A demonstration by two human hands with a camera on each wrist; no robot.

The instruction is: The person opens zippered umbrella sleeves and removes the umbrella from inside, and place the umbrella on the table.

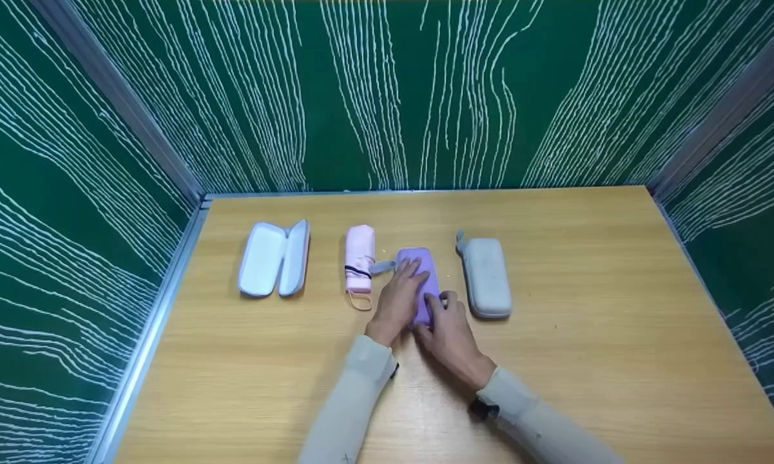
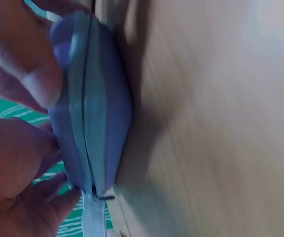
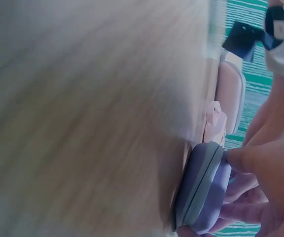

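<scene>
Sleeves (image 1: 544, 419), fingers (image 1: 407, 270) on purple case (image 1: 429, 286), open case (image 1: 261, 261)

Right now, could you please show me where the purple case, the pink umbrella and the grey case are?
Purple case (image 1: 431, 284): head view, on the uncovered right side of its top.
Pink umbrella (image 1: 359, 247): head view, on its folded cloth.
Grey case (image 1: 488, 276): head view, middle of its top.

Purple zip case (image 1: 432, 282), closed, greyish band (image 2: 95, 103) along its seam, pale strap (image 1: 382, 267) at far end, on wooden table (image 1: 586, 290)
</scene>
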